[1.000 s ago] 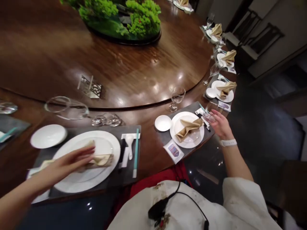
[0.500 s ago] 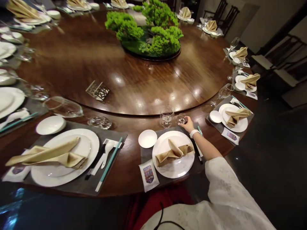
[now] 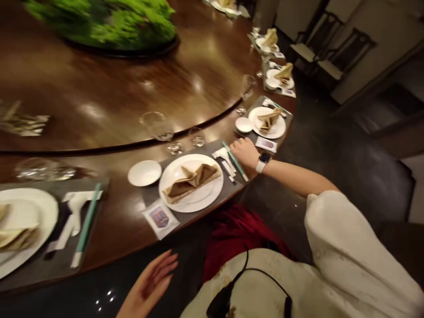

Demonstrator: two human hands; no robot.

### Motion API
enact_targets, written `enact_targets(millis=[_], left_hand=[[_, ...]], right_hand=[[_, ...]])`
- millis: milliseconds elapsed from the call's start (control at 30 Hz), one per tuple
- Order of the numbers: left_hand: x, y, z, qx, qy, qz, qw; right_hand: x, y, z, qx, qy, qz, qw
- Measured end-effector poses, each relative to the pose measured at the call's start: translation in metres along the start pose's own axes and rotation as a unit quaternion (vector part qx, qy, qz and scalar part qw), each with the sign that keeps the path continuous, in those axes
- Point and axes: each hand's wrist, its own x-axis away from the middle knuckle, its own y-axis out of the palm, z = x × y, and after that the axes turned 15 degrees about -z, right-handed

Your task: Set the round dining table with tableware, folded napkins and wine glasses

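My right hand [image 3: 244, 151], with a watch on the wrist, rests at the right edge of a grey placemat [image 3: 232, 185], its fingers curled against the teal chopsticks [image 3: 236, 161] and white spoon [image 3: 222, 154]; whether it grips them is unclear. On the mat sit a white plate [image 3: 192, 194] with a folded gold napkin [image 3: 191, 179], a small white saucer [image 3: 144, 172] and a printed card [image 3: 159, 217]. A wine glass [image 3: 159, 128] and a small glass [image 3: 198, 138] stand behind the mat. My left hand [image 3: 150, 285] hangs below the table edge, open and empty.
A large round wooden table [image 3: 132, 88] carries a green plant centrepiece [image 3: 99, 22]. Another place setting [image 3: 23, 225] lies at the left, and more settings [image 3: 268, 121] run along the right rim. Dark chairs [image 3: 344, 53] stand beyond. A red cloth [image 3: 238, 229] lies below the table edge.
My right hand let go of the small glass behind the mat and drew back right to the chopsticks. My left hand came into view low down. The view swung right.
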Motion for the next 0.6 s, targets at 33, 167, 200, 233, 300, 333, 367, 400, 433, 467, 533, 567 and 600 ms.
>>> enact_targets(millis=[33,167,200,233,300,333,367,400,433,467,533,567,600], left_hand=[[-0.016,0.020,0.021,0.008,0.031,-0.004,0.999],[-0.073,0.097,0.101,-0.032,0.091,-0.103,0.990],[-0.088,0.115,0.119,-0.049,0.099,-0.127,0.986],[-0.103,0.133,0.136,-0.064,0.106,-0.149,0.981],[-0.138,0.168,0.170,-0.089,0.122,-0.183,0.972],[-0.158,0.187,0.188,-0.098,0.128,-0.202,0.966],[-0.179,0.207,0.205,-0.106,0.134,-0.223,0.960],[-0.201,0.228,0.223,-0.112,0.140,-0.245,0.953],[-0.225,0.250,0.240,-0.119,0.145,-0.267,0.945],[-0.250,0.273,0.256,-0.127,0.150,-0.285,0.938],[-0.304,0.314,0.283,-0.153,0.158,-0.301,0.928],[-0.332,0.331,0.293,-0.174,0.160,-0.294,0.926],[-0.361,0.345,0.301,-0.202,0.159,-0.278,0.926]], right_hand=[[0.023,-0.014,-0.003,0.003,-0.013,-0.003,1.000],[0.097,-0.060,0.001,-0.006,-0.082,-0.041,0.996],[0.110,-0.069,0.008,-0.039,-0.093,-0.045,0.994],[0.121,-0.080,0.019,-0.100,-0.093,-0.045,0.990],[0.138,-0.105,0.049,-0.316,-0.053,-0.036,0.947],[0.146,-0.121,0.069,-0.470,-0.014,-0.025,0.882],[0.154,-0.138,0.091,-0.624,0.033,-0.008,0.781],[0.163,-0.156,0.114,-0.749,0.080,0.014,0.658],[0.172,-0.175,0.137,-0.835,0.120,0.040,0.535],[0.182,-0.193,0.159,-0.886,0.149,0.068,0.434],[0.202,-0.225,0.200,-0.918,0.176,0.122,0.333],[0.213,-0.238,0.217,-0.917,0.184,0.146,0.323],[0.223,-0.250,0.233,-0.913,0.195,0.170,0.315]])
